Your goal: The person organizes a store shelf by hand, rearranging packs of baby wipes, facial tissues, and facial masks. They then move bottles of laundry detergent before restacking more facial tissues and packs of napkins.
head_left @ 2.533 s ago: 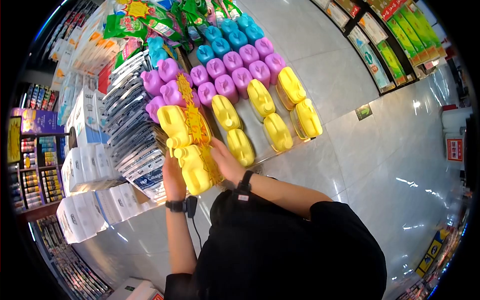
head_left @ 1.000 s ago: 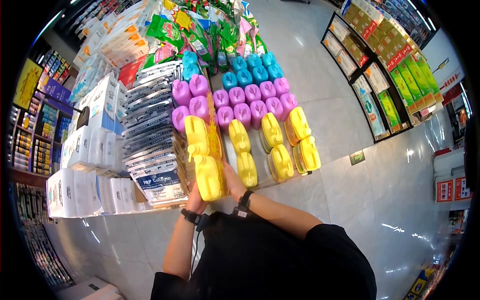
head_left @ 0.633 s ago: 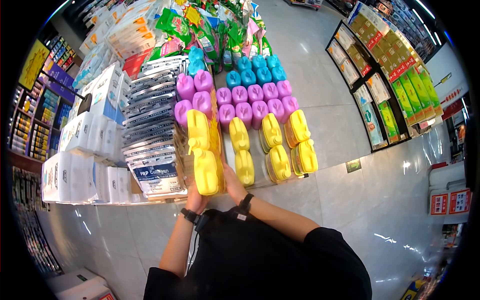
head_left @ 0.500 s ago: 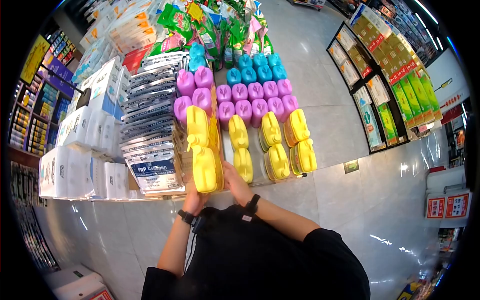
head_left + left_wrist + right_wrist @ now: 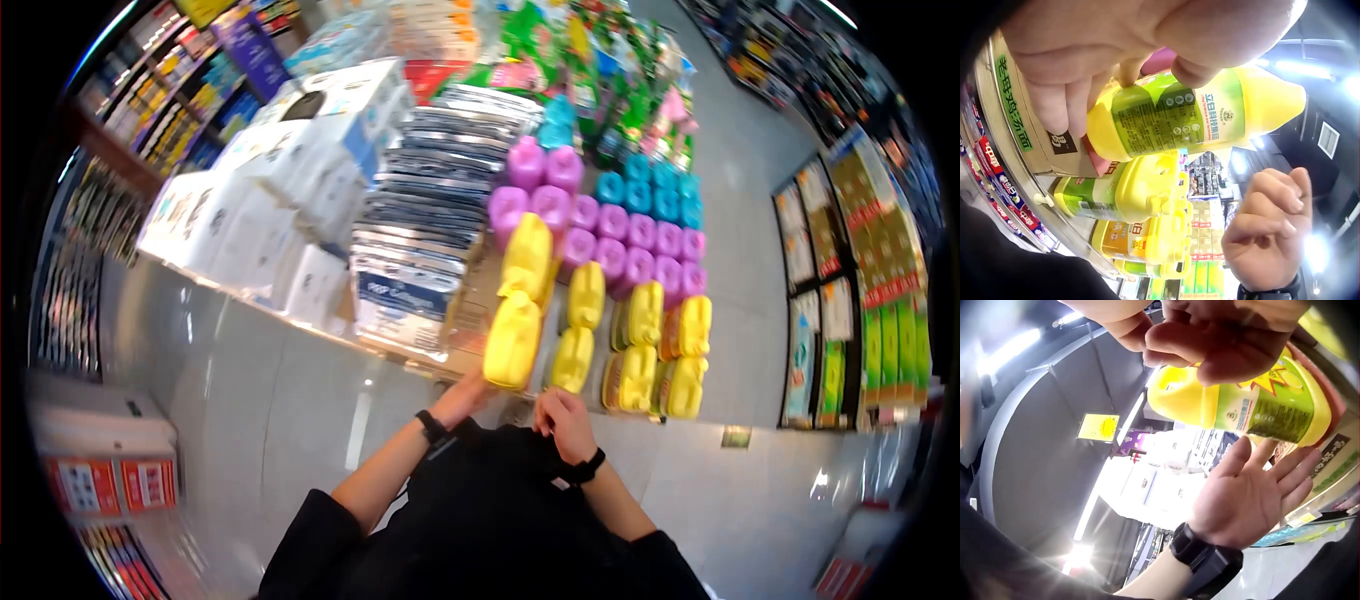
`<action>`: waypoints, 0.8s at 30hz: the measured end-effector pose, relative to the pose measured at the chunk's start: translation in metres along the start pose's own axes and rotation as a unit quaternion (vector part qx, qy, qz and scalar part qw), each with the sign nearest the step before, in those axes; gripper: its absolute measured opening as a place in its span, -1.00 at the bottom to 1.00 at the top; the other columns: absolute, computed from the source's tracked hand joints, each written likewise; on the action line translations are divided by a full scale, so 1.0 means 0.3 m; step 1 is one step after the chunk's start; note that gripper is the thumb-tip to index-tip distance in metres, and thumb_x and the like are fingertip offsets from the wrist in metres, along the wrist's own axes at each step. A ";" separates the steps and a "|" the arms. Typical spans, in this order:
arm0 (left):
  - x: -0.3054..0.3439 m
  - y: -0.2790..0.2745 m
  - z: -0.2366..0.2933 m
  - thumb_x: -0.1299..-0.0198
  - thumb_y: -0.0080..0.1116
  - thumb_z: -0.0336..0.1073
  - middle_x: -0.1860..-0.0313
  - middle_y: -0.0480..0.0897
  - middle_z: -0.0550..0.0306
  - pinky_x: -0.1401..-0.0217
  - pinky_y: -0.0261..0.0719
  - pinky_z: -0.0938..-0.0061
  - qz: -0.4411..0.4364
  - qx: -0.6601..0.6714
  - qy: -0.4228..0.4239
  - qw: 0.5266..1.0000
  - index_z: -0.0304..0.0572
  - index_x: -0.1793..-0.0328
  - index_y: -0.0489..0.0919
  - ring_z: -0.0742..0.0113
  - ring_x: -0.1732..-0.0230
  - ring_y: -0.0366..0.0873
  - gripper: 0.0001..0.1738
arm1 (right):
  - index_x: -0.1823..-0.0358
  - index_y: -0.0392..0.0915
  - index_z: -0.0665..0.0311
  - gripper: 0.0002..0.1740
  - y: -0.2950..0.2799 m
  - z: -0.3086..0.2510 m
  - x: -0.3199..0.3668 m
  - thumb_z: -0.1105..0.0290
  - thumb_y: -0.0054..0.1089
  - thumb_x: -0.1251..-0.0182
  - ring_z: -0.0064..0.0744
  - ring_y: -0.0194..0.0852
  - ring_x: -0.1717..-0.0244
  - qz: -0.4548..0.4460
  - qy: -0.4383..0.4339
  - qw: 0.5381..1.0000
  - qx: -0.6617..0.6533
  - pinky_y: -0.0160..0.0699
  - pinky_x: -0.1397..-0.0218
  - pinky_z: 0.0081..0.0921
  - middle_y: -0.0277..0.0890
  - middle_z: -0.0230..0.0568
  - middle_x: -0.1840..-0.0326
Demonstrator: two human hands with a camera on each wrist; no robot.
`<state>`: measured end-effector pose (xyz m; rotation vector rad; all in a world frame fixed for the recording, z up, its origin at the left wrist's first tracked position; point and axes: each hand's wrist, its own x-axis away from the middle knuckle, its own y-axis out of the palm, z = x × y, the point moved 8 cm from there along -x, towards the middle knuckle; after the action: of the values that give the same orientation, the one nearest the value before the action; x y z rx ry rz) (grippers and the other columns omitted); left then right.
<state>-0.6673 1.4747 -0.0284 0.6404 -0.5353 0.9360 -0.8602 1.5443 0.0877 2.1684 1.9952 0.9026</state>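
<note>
A yellow detergent jug (image 5: 512, 340) with a green label stands at the front edge of the display, on a cardboard box (image 5: 1044, 134). Behind it is another yellow jug (image 5: 526, 255). My left hand (image 5: 465, 395) is at the near jug's lower left side; the right wrist view shows that left hand (image 5: 1254, 500) with its fingers extended by the jug's base. My right hand (image 5: 568, 425) is off the jug, raised near my body. In the left wrist view the right hand (image 5: 1266, 231) has loosely curled fingers and nothing in them.
More yellow jugs (image 5: 632, 375) stand to the right, with purple jugs (image 5: 640, 265) and blue jugs (image 5: 665, 190) behind. Stacked face-mask packs (image 5: 415, 250) and white boxes (image 5: 260, 190) lie to the left. A shelf rack (image 5: 825, 290) stands across the grey floor at right.
Earlier both hands were on the front yellow jug as it came to the display edge. Now my right hand has come away toward my body. The head view has swung left.
</note>
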 end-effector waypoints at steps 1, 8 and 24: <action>-0.023 -0.019 -0.027 -0.76 0.00 0.05 -0.55 0.63 0.26 -0.34 0.52 0.46 -0.015 -0.011 0.000 1.000 0.14 -0.77 0.37 0.45 -0.50 0.57 -0.42 | 0.38 0.47 0.17 -0.65 0.034 0.005 0.005 0.35 0.16 -0.72 -0.64 0.38 0.48 -0.031 0.000 0.999 0.006 0.43 0.29 -0.56 0.50 -0.43 0.47; 0.090 -0.081 0.065 -0.76 0.01 -0.07 -0.54 0.65 0.20 -0.32 0.57 0.43 -0.002 -0.056 0.043 0.997 -0.02 -0.80 0.37 0.36 -0.41 0.62 -0.41 | 0.45 0.31 0.12 -0.56 0.271 0.113 -0.004 0.49 0.44 -0.50 -0.76 0.14 0.38 -0.167 -0.003 0.984 0.057 0.24 0.30 -0.63 0.27 -0.64 0.46; 0.585 -0.782 -0.032 -0.71 0.01 -0.12 -0.39 0.73 0.27 -0.24 0.58 0.42 0.142 -0.009 0.144 0.979 0.01 -0.60 0.55 0.42 -0.24 0.71 -0.54 | 0.50 0.38 0.13 -0.54 0.835 0.272 -0.097 0.35 0.13 -0.75 -0.62 0.33 0.60 -0.109 -0.021 0.986 0.125 0.29 0.44 -0.57 0.41 -0.43 0.59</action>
<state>-0.3781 1.4771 0.0197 0.4073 -0.3799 1.2692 -0.5996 1.5045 0.1149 2.0053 2.3768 0.6005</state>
